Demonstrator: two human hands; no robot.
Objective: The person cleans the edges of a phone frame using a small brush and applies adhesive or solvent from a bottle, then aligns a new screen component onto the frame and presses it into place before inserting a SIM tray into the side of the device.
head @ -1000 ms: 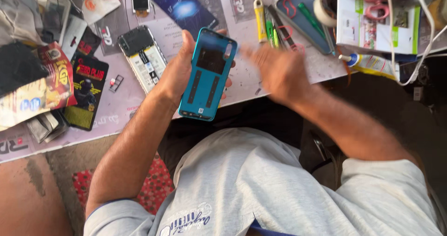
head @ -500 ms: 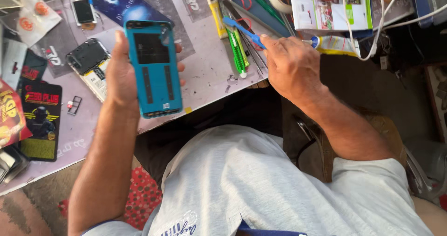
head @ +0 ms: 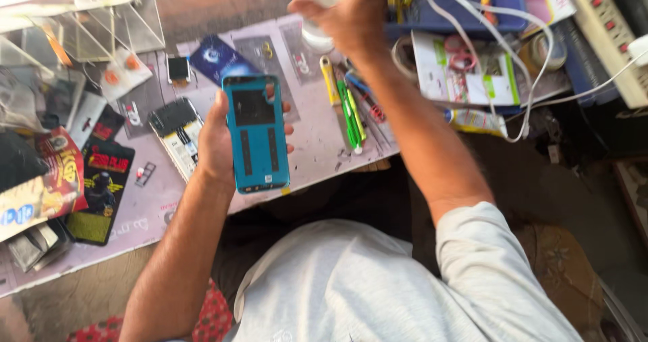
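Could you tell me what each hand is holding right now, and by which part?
The left hand holds the blue phone back cover by its long side edges. The right hand grips a clear bottle around its upper body.

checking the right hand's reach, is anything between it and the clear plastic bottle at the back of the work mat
Nothing visible does. The right hand is already closed around the clear plastic bottle at the far edge of the pale work mat. The left hand is apart from it, holding the blue phone back shell.
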